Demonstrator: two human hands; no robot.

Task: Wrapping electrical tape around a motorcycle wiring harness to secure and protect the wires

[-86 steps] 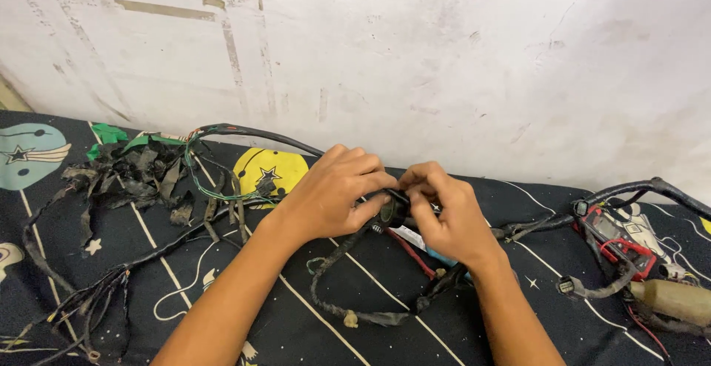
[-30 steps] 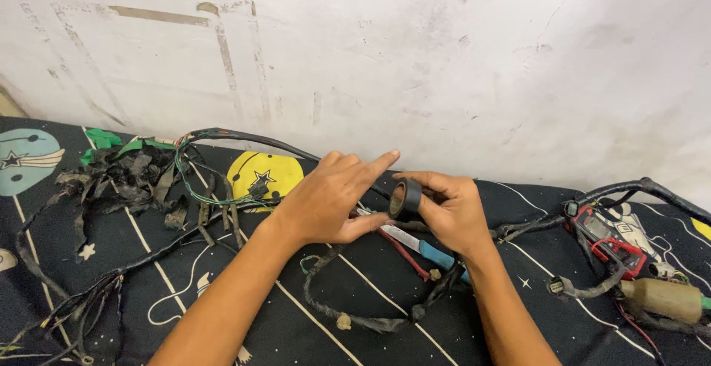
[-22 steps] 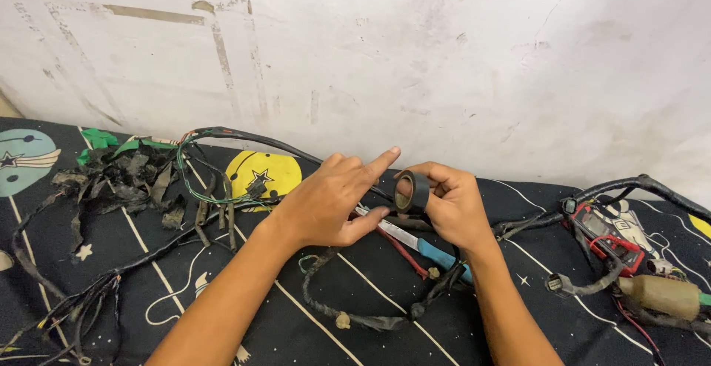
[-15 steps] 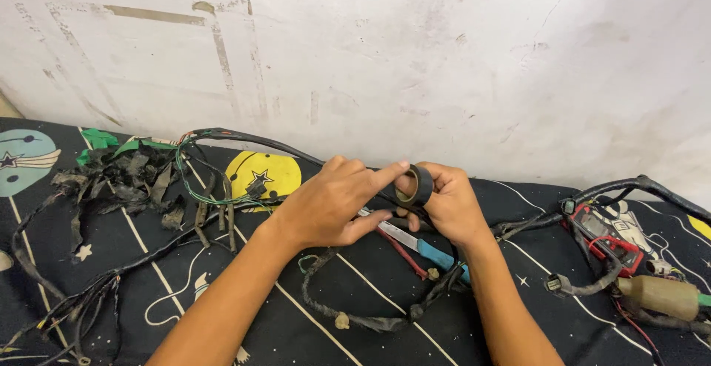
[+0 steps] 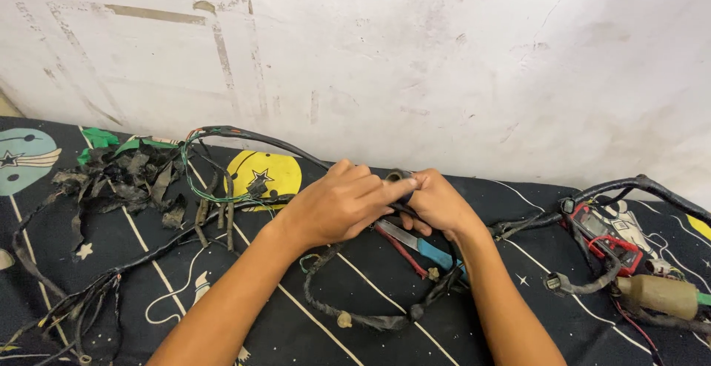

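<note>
Taping step in hand: left hand (image 5: pixel 337 207) and right hand (image 5: pixel 438 204) both closed on the black taped wire harness (image 5: pixel 370 320) and small black tape roll (image 5: pixel 398 176), mid-mat near the wall-side edge of the black patterned mat (image 5: pixel 296 321). Next wrap calls for steady tension. Blue-handled tool (image 5: pixel 429 248) just beneath.

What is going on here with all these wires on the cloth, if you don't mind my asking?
A person is working on a black wire bundle spread over a dark patterned cloth by a white wall. The left hand and right hand meet over the bundle, pinching a roll of black tape between the fingertips. A blue-handled knife lies under the hands. Torn tape scraps sit at the left, a red meter at the right.
</note>
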